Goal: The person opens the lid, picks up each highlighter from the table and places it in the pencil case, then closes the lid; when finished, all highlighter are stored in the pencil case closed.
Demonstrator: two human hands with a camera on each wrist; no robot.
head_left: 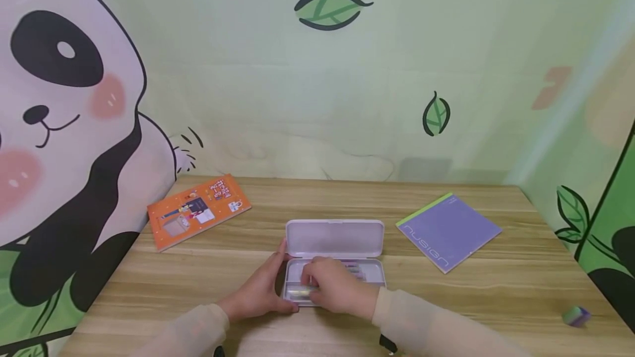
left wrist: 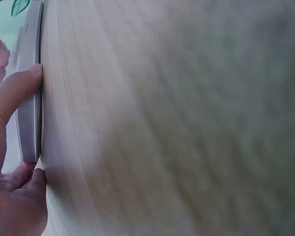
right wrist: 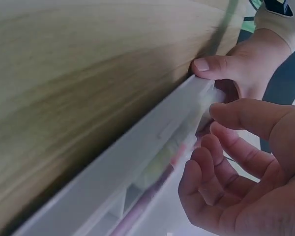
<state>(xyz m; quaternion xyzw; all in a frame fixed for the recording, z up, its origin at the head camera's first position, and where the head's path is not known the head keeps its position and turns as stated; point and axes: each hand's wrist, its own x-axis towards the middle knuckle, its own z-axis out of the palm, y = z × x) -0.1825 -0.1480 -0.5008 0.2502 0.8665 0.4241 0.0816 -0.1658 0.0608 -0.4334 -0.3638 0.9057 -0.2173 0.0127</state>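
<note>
A white pencil case [head_left: 334, 239] stands with its lid up, close to the table's front. My left hand [head_left: 260, 291] holds its left end. In the left wrist view the thumb lies along the front wall and other fingers are at the end of the case [left wrist: 29, 118]. My right hand [head_left: 337, 285] reaches into the tray with bent fingers. In the right wrist view its thumb and forefinger are close together beside a clear, pale item [head_left: 299, 291]; whether they pinch it cannot be made out. Purplish pens [head_left: 353, 266] lie behind that hand, partly hidden.
An orange book [head_left: 198, 212] lies at the back left of the wooden table [head_left: 317, 197]. To the right is a purple notebook [head_left: 448, 233] with a green spine. A small green and purple block [head_left: 576, 316] sits near the right edge. Behind hangs a printed cloth [head_left: 238, 70].
</note>
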